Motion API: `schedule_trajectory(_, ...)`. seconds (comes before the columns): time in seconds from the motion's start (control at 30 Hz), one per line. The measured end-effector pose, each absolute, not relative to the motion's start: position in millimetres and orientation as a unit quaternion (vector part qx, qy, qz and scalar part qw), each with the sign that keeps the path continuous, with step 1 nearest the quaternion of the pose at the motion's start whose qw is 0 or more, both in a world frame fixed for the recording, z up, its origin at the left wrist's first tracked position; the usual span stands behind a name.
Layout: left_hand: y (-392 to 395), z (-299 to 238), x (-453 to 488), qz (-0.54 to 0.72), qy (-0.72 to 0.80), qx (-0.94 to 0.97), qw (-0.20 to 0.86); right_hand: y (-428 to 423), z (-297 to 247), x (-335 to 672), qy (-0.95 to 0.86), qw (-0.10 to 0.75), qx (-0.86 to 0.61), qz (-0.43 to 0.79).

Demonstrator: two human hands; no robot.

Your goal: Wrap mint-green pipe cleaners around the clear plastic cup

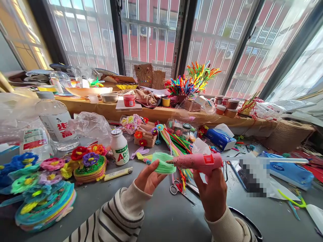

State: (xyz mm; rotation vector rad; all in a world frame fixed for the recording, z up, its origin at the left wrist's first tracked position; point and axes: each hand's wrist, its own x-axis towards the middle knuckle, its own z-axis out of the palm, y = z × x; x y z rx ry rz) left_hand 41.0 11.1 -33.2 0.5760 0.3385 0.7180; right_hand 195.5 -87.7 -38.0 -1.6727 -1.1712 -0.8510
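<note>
Between the thumb and fingers of my left hand (148, 178) is a small cup-shaped piece wrapped in mint-green pipe cleaner (161, 164). My right hand (213, 190) grips a pink hot glue gun (194, 162) by its handle. A clear glue stick (264, 160) sticks out of the gun's back end. The gun's nozzle points left and meets the right side of the green piece; whether glue is coming out cannot be seen. Below the gun lie scissors (180, 191) and loose pipe cleaners (185, 174).
Pipe-cleaner flowers on round coiled bases (47, 208) stand at the left. Behind them are a large clear bottle (58, 124) and a white bottle (119, 148). Tissue packs (219, 136) and a twine roll (290, 136) lie right. A black cable (248, 222) curves by my right sleeve.
</note>
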Motion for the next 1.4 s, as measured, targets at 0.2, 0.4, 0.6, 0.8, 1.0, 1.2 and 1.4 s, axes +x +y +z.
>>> schedule_trajectory(0.2,-1.1,-18.7,35.8,0.362,0.112,0.348,0.857,-95.4,-41.1,194.8,-0.476,0.464,-0.66,-0.349)
schedule_trajectory(0.4,-4.5,-16.6,34.3,0.373,0.11,0.353,0.851,-98.2,-41.5,196.4,-0.487,0.467,-0.635,-0.376)
schedule_trajectory(0.6,0.2,-21.9,34.7,0.356,0.068,0.37,0.855,-98.9,-42.6,196.8,-0.478,0.452,-0.641,-0.397)
schedule_trajectory(0.8,-0.8,-20.0,33.3,0.351,0.095,0.371,0.855,-99.5,-40.7,197.3,-0.476,0.445,-0.642,-0.404)
schedule_trajectory(1.0,-1.4,-19.0,32.8,0.35,0.068,0.357,0.863,-99.1,-40.2,198.5,-0.481,0.441,-0.626,-0.427)
schedule_trajectory(1.2,0.7,-24.2,32.0,0.342,0.065,0.362,0.865,-100.0,-42.9,198.7,-0.478,0.44,-0.632,-0.422)
schedule_trajectory(1.4,1.6,-27.0,34.2,0.35,0.054,0.373,0.858,-99.1,-42.4,201.4,-0.483,0.445,-0.617,-0.433)
